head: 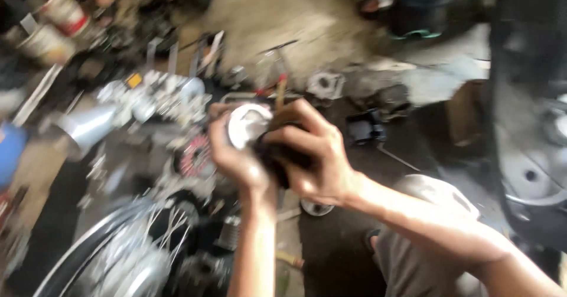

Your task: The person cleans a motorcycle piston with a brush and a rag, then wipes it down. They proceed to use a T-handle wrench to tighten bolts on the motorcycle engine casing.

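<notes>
Everything I see smears with motion blur, worst out past my fingers (pixel 295 134), where the spoked wheel (pixel 118 250) and the heap of metal engine parts (pixel 153 99) streak into soft lines. My hands stay a bit sharper, though still soft. The light is flat daylight, brightest on the concrete floor (pixel 277 19) beyond my fingertips and washing out the pale round part (pixel 248 124) I hold. Below my wrists the shade goes murky, and the dark panel (pixel 525 67) off to my right loses detail.
</notes>
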